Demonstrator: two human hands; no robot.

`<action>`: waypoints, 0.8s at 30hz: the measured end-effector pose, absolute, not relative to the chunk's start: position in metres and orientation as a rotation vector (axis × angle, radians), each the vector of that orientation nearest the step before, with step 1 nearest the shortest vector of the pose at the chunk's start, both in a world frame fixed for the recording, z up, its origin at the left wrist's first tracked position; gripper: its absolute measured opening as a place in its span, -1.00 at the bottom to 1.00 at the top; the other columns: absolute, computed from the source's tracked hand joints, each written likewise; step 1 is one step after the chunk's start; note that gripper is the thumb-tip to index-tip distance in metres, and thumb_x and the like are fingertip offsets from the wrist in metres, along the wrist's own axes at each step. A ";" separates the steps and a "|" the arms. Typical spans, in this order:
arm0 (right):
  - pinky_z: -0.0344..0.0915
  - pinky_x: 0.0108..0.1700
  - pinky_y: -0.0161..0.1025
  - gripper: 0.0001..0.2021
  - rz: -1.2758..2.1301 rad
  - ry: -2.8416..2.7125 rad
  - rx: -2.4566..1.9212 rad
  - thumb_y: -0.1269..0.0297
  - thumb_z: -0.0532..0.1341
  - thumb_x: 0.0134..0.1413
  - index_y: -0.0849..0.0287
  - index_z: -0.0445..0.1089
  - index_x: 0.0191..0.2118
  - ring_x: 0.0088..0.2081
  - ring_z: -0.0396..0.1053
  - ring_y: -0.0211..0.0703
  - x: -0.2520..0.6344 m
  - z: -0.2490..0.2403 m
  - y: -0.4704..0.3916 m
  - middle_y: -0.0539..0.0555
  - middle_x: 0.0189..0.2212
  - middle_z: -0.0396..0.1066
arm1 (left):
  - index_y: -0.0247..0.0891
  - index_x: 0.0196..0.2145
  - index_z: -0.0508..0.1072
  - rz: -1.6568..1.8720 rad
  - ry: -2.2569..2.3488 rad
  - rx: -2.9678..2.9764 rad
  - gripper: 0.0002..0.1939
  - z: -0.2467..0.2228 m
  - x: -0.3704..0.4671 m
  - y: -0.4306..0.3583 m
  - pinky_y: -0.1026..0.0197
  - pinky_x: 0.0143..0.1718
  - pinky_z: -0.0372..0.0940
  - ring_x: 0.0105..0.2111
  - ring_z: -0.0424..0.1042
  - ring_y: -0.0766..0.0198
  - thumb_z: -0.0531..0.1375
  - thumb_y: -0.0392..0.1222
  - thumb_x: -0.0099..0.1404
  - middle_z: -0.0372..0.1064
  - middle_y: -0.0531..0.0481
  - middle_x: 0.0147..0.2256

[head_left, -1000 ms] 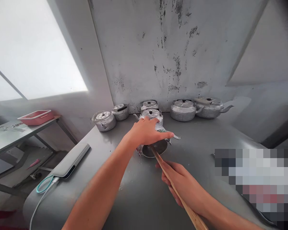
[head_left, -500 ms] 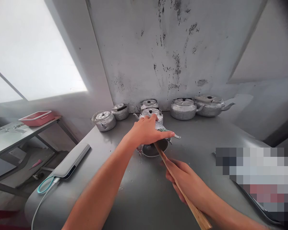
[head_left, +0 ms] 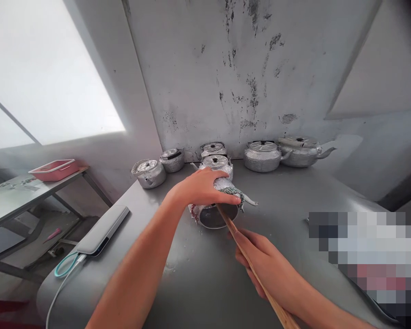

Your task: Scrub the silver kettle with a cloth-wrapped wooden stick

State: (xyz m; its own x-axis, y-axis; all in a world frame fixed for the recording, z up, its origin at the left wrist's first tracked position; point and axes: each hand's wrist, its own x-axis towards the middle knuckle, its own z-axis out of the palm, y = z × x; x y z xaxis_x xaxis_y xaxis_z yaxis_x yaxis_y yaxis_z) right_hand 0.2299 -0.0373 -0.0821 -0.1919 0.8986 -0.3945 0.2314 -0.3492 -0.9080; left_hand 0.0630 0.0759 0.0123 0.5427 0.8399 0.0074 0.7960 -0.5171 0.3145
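Head view. The left hand (head_left: 202, 189) lies palm-down over a small silver metal kettle (head_left: 216, 205) that rests on its side on the grey metal table (head_left: 287, 196), its open mouth facing the camera and its spout pointing right. The fingers are extended and held together across the kettle body, pressing it against the table surface. The kettle sits near the table centre, just in front of the rear row of vessels.

The right hand (head_left: 265, 262) is closed around a long light-brown wooden stick (head_left: 251, 269). The stick runs diagonally from the lower right edge of the picture up to the kettle mouth; its upper end is at the rim of the opening, directly below the left-hand fingertips. Whether the tip enters the opening cannot be told.

Along the stained white wall (head_left: 226, 68) stand five further silver lidded kettles (head_left: 262, 156), upright, in a loose row. At the left table edge lies a flat grey rectangular device (head_left: 101, 230) with a teal cable (head_left: 63, 265) attached. A pink plastic tray (head_left: 53, 168) sits on a separate side table (head_left: 7, 198) further left. A pixelated block covers the lower right area.
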 end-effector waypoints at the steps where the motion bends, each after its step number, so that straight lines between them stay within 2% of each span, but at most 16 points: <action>1: 0.01 -0.71 -0.40 -0.55 1.588 -1.340 -1.519 -0.20 -0.07 0.29 0.10 0.21 -0.30 -0.73 -0.02 -0.46 0.230 -0.083 -0.039 -0.19 -0.55 0.04 | 0.05 0.27 0.26 0.224 1.358 2.503 -0.11 0.013 0.062 0.076 0.04 0.09 0.22 0.15 0.28 -0.10 0.15 0.50 0.09 0.27 -0.02 0.18; 5: 0.08 -0.70 -0.40 -0.59 1.584 -1.379 -1.486 -0.16 -0.05 0.31 0.11 0.25 -0.22 -0.71 0.00 -0.44 0.229 -0.087 -0.041 -0.18 -0.53 0.07 | 0.07 0.27 0.23 0.205 1.374 2.464 -0.16 0.014 0.061 0.075 0.05 0.07 0.23 0.15 0.29 -0.11 0.13 0.47 0.13 0.23 -0.01 0.22; 9: 0.09 -0.71 -0.42 -0.62 1.597 -1.348 -1.499 -0.12 -0.04 0.31 0.10 0.25 -0.15 -0.69 0.02 -0.42 0.226 -0.088 -0.041 -0.16 -0.51 0.10 | 0.07 0.26 0.23 0.197 1.378 2.433 -0.13 0.012 0.062 0.075 0.09 0.03 0.24 0.10 0.35 -0.08 0.08 0.53 0.11 0.24 0.00 0.21; 12: 0.09 -0.70 -0.42 -0.60 1.612 -1.339 -1.525 -0.15 -0.03 0.30 0.11 0.26 -0.17 -0.69 0.06 -0.43 0.225 -0.086 -0.040 -0.15 -0.50 0.13 | 0.09 0.25 0.24 0.207 1.372 2.437 -0.11 0.011 0.062 0.076 0.09 0.02 0.25 0.07 0.36 -0.07 0.08 0.56 0.07 0.27 0.01 0.19; 17: 0.08 -0.71 -0.40 -0.59 1.605 -1.322 -1.538 -0.16 -0.04 0.30 0.10 0.26 -0.13 -0.70 0.03 -0.42 0.224 -0.085 -0.040 -0.16 -0.50 0.12 | 0.09 0.25 0.24 0.217 1.357 2.434 -0.09 0.011 0.062 0.077 0.06 0.04 0.25 0.07 0.35 -0.06 0.10 0.58 0.05 0.26 -0.02 0.18; 21: 0.11 -0.69 -0.41 -0.55 1.592 -1.346 -1.543 -0.19 -0.02 0.27 0.12 0.28 -0.22 -0.67 0.06 -0.41 0.224 -0.082 -0.041 -0.14 -0.49 0.12 | 0.07 0.26 0.23 0.200 1.361 2.440 -0.11 0.012 0.062 0.077 0.08 0.01 0.26 0.08 0.34 -0.07 0.10 0.54 0.08 0.27 -0.02 0.17; 24: 0.09 -0.70 -0.40 -0.57 1.614 -1.311 -1.565 -0.20 -0.02 0.27 0.10 0.25 -0.17 -0.68 0.05 -0.40 0.223 -0.080 -0.040 -0.15 -0.49 0.13 | 0.08 0.27 0.21 0.187 1.361 2.427 -0.08 0.012 0.061 0.077 0.08 0.00 0.26 0.05 0.37 -0.07 0.09 0.56 0.06 0.27 -0.01 0.16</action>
